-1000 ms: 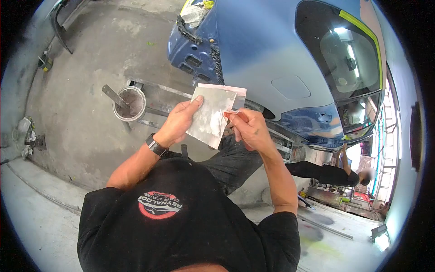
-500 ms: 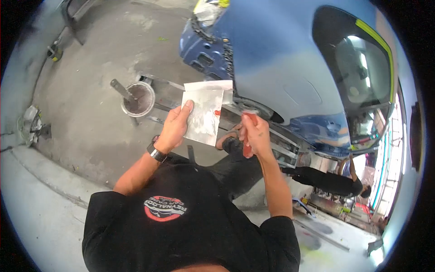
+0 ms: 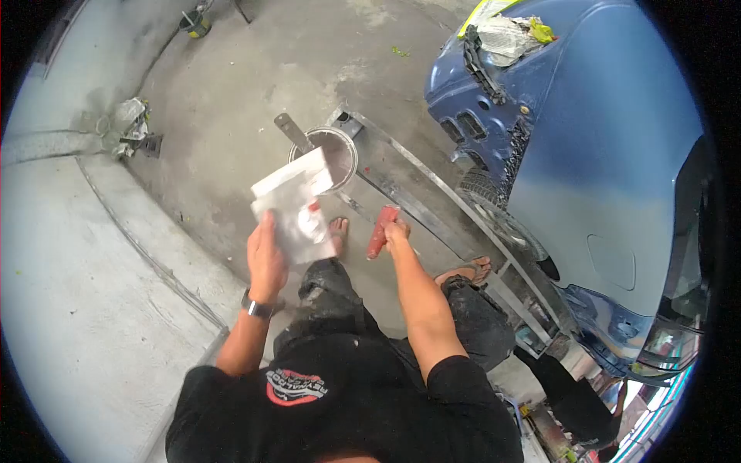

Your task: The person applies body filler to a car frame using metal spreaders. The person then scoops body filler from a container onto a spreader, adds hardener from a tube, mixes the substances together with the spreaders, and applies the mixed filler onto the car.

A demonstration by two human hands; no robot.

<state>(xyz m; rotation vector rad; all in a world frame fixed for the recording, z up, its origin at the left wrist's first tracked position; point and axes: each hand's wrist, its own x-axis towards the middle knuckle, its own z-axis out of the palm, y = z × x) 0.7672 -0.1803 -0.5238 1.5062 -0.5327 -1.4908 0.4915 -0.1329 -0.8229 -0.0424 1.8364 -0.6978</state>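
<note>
My left hand [image 3: 266,258] grips a pale, flat mixing board [image 3: 289,231] by its near-left side, thumb on top. A white smear of putty [image 3: 312,225] with a red dab [image 3: 313,206] lies on the board. Closed around a red putty spreader [image 3: 381,231] is my right hand [image 3: 397,234], held apart from the board on its right. Just beyond the board stands a round can [image 3: 354,158] of greyish paste, partly covered by the board's far corner. A flat stirring stick [image 3: 290,129] leans out of the can.
A metal frame [image 3: 417,174] lies on the floor between me and a blue car [image 3: 594,116] with grey-primed panels. Crumpled masking paper [image 3: 505,40] sits on the car. Another person [image 3: 575,397] in black is at the lower right. A pale wall [image 3: 108,255] runs along the left.
My view has turned, so the car appears farther right. The board has moved left and tilted, now near the can. My right hand has drawn away from the car side, still holding the spreader.
</note>
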